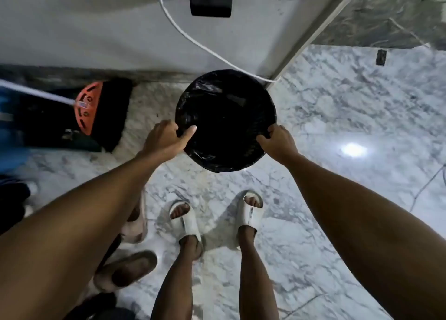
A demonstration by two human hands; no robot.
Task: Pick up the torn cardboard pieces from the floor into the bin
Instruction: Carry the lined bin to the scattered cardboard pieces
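My left hand (166, 138) and right hand (277, 141) grip the bin (225, 97) rim.
Its loose black liner (193, 92) could slip off if I tug.

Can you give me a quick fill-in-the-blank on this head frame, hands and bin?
1. Both hands grip the rim of the bin, which is lined with a ____ plastic bag.
2. The left hand holds the rim with its ____ lying over the inside edge.
3. The right hand grips the rim on the bin's ____ side.
4. A ____ cable runs down the wall to behind the bin.

Missing words: black; thumb; right; white
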